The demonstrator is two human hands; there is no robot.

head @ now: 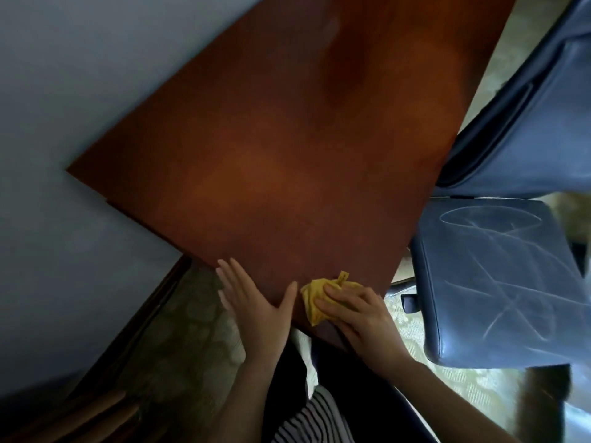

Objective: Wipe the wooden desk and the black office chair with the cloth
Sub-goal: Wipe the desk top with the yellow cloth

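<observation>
Head view showed the left hand [256, 302] released, fingers straight and thumb spread, lying flat on the near edge of the wooden surface [287, 155]. Just beside its thumb, the right hand [361, 314] grasped a bunched yellow cloth [311, 290], fingers bent over it and pressing it onto the surface's near corner. Right of that hand stood the black office chair [495, 276], pale scuff marks across its seat.

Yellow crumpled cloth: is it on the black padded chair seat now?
No, the yellow crumpled cloth lies on the reddish-brown wooden desk under the right hand, apart from the black chair seat.
</observation>
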